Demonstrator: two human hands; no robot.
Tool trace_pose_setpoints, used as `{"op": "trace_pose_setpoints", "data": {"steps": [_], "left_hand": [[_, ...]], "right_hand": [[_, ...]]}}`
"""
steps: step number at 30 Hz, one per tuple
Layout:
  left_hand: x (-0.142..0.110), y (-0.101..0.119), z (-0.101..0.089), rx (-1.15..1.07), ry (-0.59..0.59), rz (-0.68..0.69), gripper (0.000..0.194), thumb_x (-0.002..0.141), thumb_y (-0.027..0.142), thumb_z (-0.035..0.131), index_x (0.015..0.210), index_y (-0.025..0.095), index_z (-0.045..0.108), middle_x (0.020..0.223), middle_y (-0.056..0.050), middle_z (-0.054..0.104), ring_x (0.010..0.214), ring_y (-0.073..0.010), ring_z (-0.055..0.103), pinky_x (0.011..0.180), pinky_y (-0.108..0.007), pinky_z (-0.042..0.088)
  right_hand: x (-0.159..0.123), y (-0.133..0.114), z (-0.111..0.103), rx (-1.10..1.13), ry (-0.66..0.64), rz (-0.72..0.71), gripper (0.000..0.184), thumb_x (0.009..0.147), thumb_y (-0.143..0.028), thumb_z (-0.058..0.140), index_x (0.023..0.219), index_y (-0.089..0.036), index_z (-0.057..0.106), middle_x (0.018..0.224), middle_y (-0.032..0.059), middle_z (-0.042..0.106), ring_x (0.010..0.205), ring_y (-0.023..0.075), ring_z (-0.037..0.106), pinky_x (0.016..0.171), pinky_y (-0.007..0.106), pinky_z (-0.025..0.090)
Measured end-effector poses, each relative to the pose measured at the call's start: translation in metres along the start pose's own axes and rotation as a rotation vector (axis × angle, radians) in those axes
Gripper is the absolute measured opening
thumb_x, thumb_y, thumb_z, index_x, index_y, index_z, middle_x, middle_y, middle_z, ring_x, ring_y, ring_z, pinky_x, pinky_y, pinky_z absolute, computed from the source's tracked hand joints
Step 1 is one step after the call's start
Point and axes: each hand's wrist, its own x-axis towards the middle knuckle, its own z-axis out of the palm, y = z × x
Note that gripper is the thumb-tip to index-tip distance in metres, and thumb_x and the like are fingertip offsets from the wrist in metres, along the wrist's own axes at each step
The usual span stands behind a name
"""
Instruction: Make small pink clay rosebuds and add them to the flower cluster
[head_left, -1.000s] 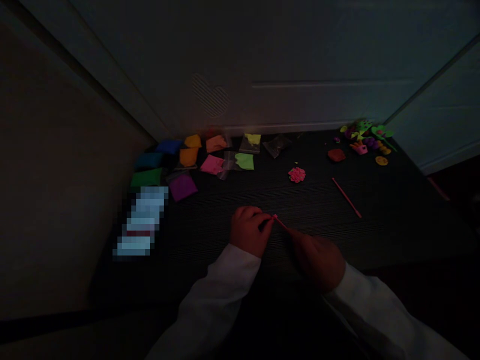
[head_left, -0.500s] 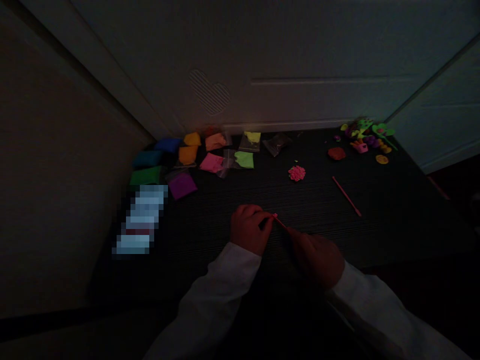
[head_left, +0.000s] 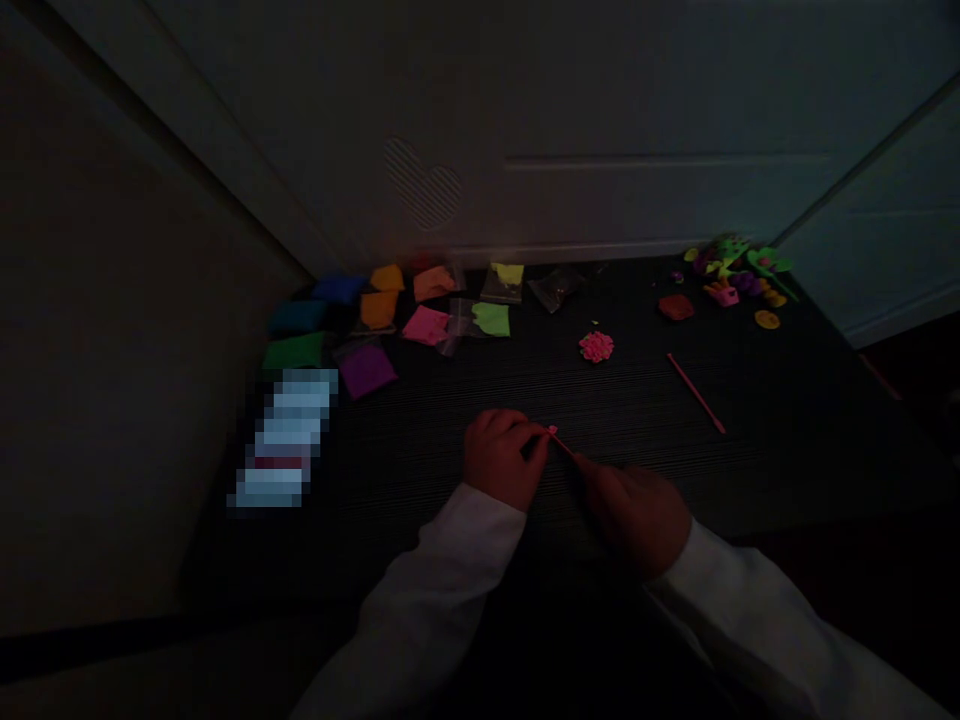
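The dark, fine-lined table (head_left: pixel 450 385) carries coloured packets (head_left: pixel 377 310) from far left to far middle, a bright pixelated panel (head_left: pixel 289 432) nearer left, a pink petalled cluster (head_left: pixel 596 347) and slim pink stick (head_left: pixel 696 393) toward the right, and a reddish lump (head_left: pixel 676 307), yellow disc (head_left: pixel 767 320) and bright heaped shapes (head_left: pixel 766 260) far right.

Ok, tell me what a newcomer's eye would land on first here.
First, the bright, pixelated patch at the left of the dark table. Then the pink flower, beyond the hands and slightly right of them. Nearer, the right hand holds a thin pink stick, its tip close to the left hand's fingertips.
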Motion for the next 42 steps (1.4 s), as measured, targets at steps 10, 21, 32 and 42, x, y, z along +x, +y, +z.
{"op": "trace_pose_setpoints", "data": {"steps": [10, 21, 32, 42], "left_hand": [[0.0, -0.002, 0.0, 0.011, -0.013, 0.007, 0.013, 0.072, 0.028, 0.054, 0.074, 0.022, 0.066, 0.079, -0.003, 0.059, 0.081, -0.0177, 0.048, 0.073, -0.034, 0.038], [0.002, -0.001, -0.001, 0.016, -0.016, 0.004, 0.013, 0.071, 0.027, 0.054, 0.074, 0.022, 0.065, 0.079, -0.003, 0.06, 0.08, -0.0179, 0.049, 0.073, -0.034, 0.038], [0.001, -0.002, -0.003, -0.037, 0.02, -0.001, 0.013, 0.072, 0.028, 0.053, 0.072, 0.019, 0.062, 0.077, -0.003, 0.06, 0.079, -0.0169, 0.049, 0.075, -0.033, 0.04], [0.001, -0.004, -0.002, -0.015, 0.005, 0.052, 0.014, 0.073, 0.028, 0.053, 0.074, 0.02, 0.064, 0.079, -0.004, 0.059, 0.079, -0.017, 0.049, 0.074, -0.033, 0.039]], "right_hand": [[0.001, 0.001, 0.002, -0.007, -0.041, 0.028, 0.028, 0.082, -0.02, 0.04, 0.108, -0.017, 0.05, 0.071, -0.0024, 0.062, 0.055, 0.0111, 0.054, 0.052, 0.028, 0.032], [0.003, 0.001, 0.002, -0.002, 0.002, 0.019, 0.027, 0.082, -0.021, 0.041, 0.105, -0.017, 0.052, 0.065, -0.0027, 0.06, 0.05, 0.0118, 0.051, 0.049, 0.028, 0.03], [-0.014, 0.007, 0.0, 0.187, 0.114, 0.051, 0.028, 0.083, -0.021, 0.039, 0.109, -0.015, 0.047, 0.074, 0.0008, 0.062, 0.06, 0.0098, 0.054, 0.058, 0.024, 0.038], [-0.003, 0.007, -0.001, 0.162, 0.042, 0.078, 0.028, 0.084, -0.02, 0.038, 0.11, -0.018, 0.047, 0.079, 0.0004, 0.063, 0.063, 0.0098, 0.055, 0.06, 0.024, 0.036]]}}
